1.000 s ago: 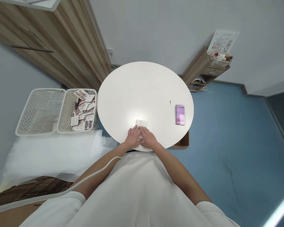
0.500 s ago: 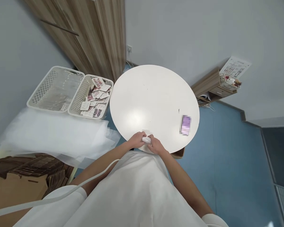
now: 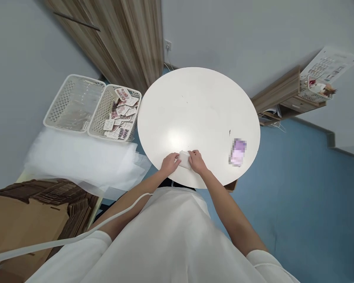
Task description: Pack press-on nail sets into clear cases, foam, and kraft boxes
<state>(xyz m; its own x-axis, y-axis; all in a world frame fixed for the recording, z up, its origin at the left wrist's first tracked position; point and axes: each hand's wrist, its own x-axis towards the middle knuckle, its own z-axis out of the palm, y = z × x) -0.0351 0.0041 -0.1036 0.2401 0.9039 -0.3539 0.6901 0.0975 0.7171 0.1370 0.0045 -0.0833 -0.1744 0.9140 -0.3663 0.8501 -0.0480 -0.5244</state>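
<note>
A small white packet (image 3: 184,160), which looks like folded foam or soft wrap, lies at the near edge of the round white table (image 3: 200,102). My left hand (image 3: 170,163) grips its left side with fingers and thumb curled in. On the right side, my right hand (image 3: 197,161) has its fingers bent over the packet's edge. Whatever may be inside the white wrap is hidden.
A pixelated purple phone-like item (image 3: 238,152) lies at the table's right. Left of the table are a basket of printed cards (image 3: 98,129), a basket of clear plastic bags (image 3: 48,120), white foam sheets (image 3: 76,157) and flattened cardboard boxes (image 3: 38,220).
My hands have moved forward, farther over the table. The white packet, earlier a narrow bundle held up between them, now shows a broad flat face. The view has shifted slightly.
</note>
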